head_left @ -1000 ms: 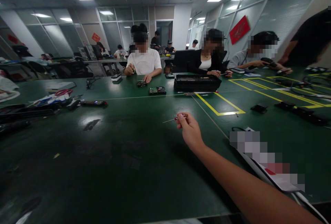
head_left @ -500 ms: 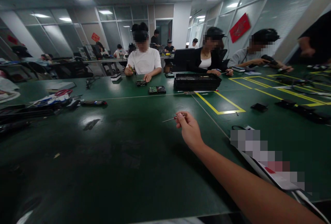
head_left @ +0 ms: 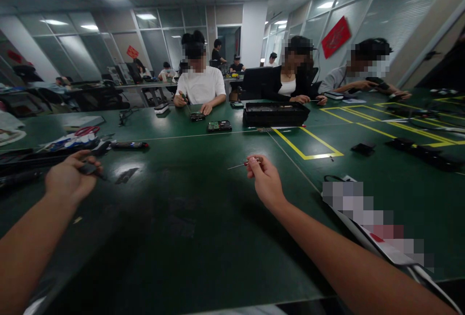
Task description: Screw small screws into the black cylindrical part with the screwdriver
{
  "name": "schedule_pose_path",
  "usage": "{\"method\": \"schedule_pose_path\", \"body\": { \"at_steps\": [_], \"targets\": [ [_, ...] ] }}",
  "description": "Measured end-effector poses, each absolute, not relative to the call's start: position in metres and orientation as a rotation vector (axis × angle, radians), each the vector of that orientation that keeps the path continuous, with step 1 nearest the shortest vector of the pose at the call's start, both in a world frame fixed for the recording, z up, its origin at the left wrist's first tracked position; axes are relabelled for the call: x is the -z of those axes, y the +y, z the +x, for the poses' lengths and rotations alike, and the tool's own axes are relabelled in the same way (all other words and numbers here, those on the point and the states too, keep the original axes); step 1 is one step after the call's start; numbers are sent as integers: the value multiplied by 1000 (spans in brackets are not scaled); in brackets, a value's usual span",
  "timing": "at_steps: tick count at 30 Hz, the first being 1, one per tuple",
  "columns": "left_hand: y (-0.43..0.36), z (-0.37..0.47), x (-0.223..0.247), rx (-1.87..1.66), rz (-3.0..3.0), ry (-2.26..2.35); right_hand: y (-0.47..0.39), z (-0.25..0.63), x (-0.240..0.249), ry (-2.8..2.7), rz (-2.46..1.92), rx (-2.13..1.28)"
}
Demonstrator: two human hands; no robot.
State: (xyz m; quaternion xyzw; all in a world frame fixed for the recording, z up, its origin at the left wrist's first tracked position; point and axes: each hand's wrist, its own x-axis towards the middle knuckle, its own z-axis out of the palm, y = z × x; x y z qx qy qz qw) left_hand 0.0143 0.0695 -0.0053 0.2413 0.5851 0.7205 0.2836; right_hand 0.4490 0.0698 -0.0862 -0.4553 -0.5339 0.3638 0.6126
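Observation:
My right hand (head_left: 267, 177) pinches a small screwdriver (head_left: 238, 166) by its red handle, its thin metal shaft pointing left above the green table (head_left: 218, 257). On the left, my left hand (head_left: 74, 174) has its fingers curled round a dark object (head_left: 88, 168) that is too blurred to name. It is near the edge of a pile of tools and a dark tray. Just beyond that hand lies a dark cylindrical tool (head_left: 130, 145) with a red end.
A black open box (head_left: 275, 115) and a circuit board part (head_left: 219, 126) sit farther back, before several seated people. Yellow tape (head_left: 323, 156) marks the right side. Nearer on the right lies a white board with cables (head_left: 358, 228). Red-handled scissors (head_left: 87, 131) rest at left.
My left hand has come into view from the left, with a dark object in it. My right hand and the screwdriver have hardly moved.

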Motion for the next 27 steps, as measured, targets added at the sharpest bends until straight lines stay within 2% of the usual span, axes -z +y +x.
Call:
{"method": "schedule_pose_path", "body": {
  "at_steps": [8, 14, 19, 27],
  "targets": [
    [77, 156, 36, -1552, 667, 1159, 71, 447, 85, -1180, -1025, -806],
    [64, 240, 62, -1317, 989, 980, 70, 450, 82, -1180, -1023, -769],
    [63, 263, 84, -1197, 1427, 1085, 64, 450, 71, -1176, -1029, -659],
    [57, 259, 102, -963, 1692, 1119, 54, 449, 64, -1177, -885, -689]
  ]
}}
